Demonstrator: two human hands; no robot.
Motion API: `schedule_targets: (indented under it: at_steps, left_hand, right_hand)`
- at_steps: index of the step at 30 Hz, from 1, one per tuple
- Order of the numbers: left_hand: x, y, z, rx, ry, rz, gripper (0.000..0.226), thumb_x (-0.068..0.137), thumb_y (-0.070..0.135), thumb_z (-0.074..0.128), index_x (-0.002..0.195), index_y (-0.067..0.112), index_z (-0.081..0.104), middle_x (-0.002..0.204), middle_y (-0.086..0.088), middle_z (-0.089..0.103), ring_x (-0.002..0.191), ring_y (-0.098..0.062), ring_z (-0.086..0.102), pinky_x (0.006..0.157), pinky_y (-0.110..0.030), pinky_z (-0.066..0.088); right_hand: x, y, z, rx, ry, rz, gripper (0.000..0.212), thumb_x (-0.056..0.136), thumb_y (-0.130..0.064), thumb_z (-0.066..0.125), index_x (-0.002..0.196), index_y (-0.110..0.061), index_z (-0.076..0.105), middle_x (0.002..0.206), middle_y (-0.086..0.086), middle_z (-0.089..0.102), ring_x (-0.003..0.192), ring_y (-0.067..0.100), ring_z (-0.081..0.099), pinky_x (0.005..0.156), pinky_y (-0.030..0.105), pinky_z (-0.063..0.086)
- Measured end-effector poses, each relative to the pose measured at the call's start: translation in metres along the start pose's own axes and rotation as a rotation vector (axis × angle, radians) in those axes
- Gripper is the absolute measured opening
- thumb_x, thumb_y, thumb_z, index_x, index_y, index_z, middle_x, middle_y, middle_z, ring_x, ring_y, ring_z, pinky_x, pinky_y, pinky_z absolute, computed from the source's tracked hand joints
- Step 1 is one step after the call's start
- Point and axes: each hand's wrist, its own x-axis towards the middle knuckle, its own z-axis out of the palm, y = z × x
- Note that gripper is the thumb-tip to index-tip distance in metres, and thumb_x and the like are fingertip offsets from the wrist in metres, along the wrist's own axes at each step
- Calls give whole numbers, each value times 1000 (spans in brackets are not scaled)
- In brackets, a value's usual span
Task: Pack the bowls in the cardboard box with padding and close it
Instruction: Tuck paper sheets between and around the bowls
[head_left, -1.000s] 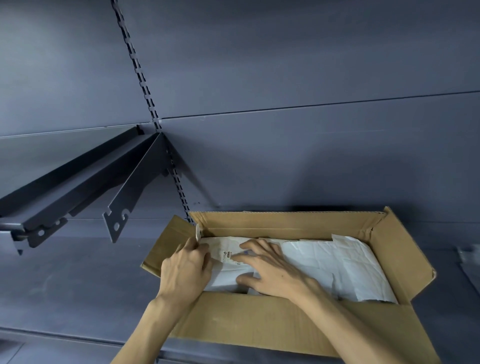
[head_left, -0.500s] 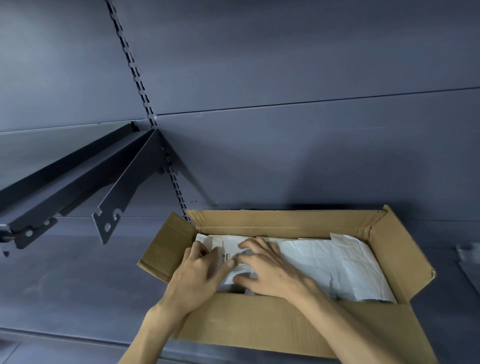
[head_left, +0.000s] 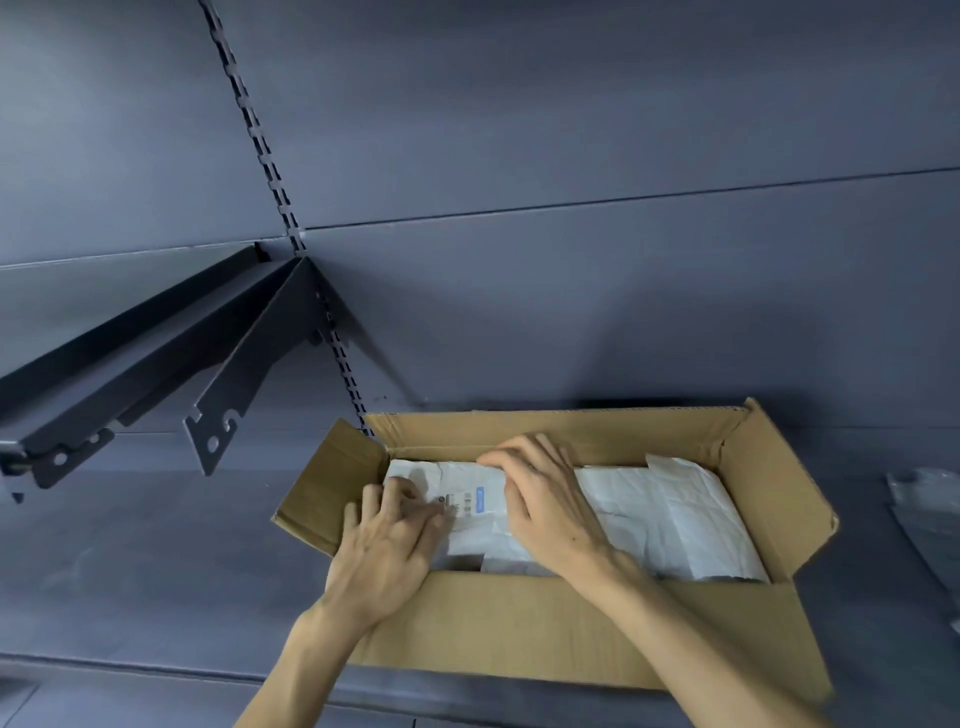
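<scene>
1. Left hand (head_left: 387, 548) — bare; no glove, ring or watch visible.
2. Right hand (head_left: 545, 506) — bare; no glove, ring or watch visible.
3. Both forearms — uncovered to the lower frame edge; no sleeve in view.

Open cardboard box (head_left: 571, 623), white padding (head_left: 665, 514) inside.
Brown box sits on the dark shelf, all flaps up; crumpled white paper covers its whole inside, a small printed label at its left end.

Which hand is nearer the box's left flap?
Left. The left hand lies beside the left flap; the right hand rests mid-box on the white padding.
</scene>
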Motion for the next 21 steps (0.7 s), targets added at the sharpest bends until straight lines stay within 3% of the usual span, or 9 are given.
schedule_targets:
  at_steps: [3, 5, 8, 11, 13, 15, 17, 19, 21]
  left_hand:
    - [3, -1, -4, 20, -153, -25, 68, 88, 66, 7, 124, 46, 61, 126, 14, 43, 114, -15, 38, 100, -40, 30]
    - [10, 2, -7, -48, -208, -91, 65, 89, 70, 12, 125, 44, 60, 127, 15, 48, 119, -16, 41, 104, -45, 29]
    - [23, 21, -17, -174, -67, -142, 47, 95, 63, 23, 101, 34, 60, 106, 9, 60, 112, -24, 54, 95, -51, 42]
    - [35, 60, -21, -176, 120, 14, 26, 105, 37, 33, 83, 35, 49, 84, 6, 61, 92, -28, 60, 76, -44, 46]
    - [43, 91, -18, -240, 148, 131, 28, 103, 41, 32, 90, 33, 56, 84, 4, 64, 84, -29, 61, 72, -43, 50]
    - [49, 125, -10, -287, 141, 211, 46, 102, 51, 27, 100, 27, 66, 94, 9, 64, 88, -23, 58, 75, -46, 51]
    - [52, 163, -2, -331, 153, 293, 48, 102, 52, 29, 103, 26, 69, 99, 13, 63, 90, -18, 54, 79, -45, 51]
    - [49, 204, -2, -447, 153, 375, 42, 102, 47, 35, 104, 25, 70, 103, 16, 63, 94, -14, 54, 84, -41, 49]
    - [43, 241, -5, -562, 155, 460, 31, 103, 38, 43, 104, 23, 70, 105, 17, 64, 98, -10, 55, 87, -34, 47]
  right_hand:
    - [-7, -4, -21, 42, 18, 16, 40, 85, 6, 50, 111, -17, 69, 106, -4, 59, 103, 19, 53, 95, 30, 39]
    - [-15, 2, -46, 23, 34, 0, 39, 85, 5, 50, 111, -16, 70, 107, -4, 60, 105, 18, 55, 94, 35, 42]
    - [-29, 23, -96, -39, 81, 21, 38, 86, 7, 52, 111, -15, 70, 108, -5, 59, 106, 15, 57, 94, 40, 46]
    - [-45, 54, -154, -147, 157, 75, 36, 88, 6, 52, 111, -16, 70, 107, -4, 60, 104, 19, 58, 97, 47, 47]
    - [-61, 73, -192, -171, 244, 143, 36, 89, 10, 54, 110, -14, 70, 107, -2, 60, 103, 22, 58, 92, 47, 49]
    - [-83, 83, -229, -151, 369, 213, 33, 92, 11, 53, 109, -12, 71, 106, -1, 61, 102, 22, 59, 87, 40, 50]
    - [-106, 91, -258, -169, 469, 270, 29, 96, 5, 51, 108, -12, 71, 103, -2, 62, 100, 21, 60, 87, 34, 48]
    - [-134, 109, -278, -249, 497, 381, 26, 94, -1, 52, 108, -15, 70, 102, -2, 62, 98, 23, 60, 87, 38, 48]
    - [-167, 132, -289, -375, 426, 586, 27, 89, -3, 62, 108, -20, 70, 106, 1, 62, 99, 30, 61, 87, 45, 50]
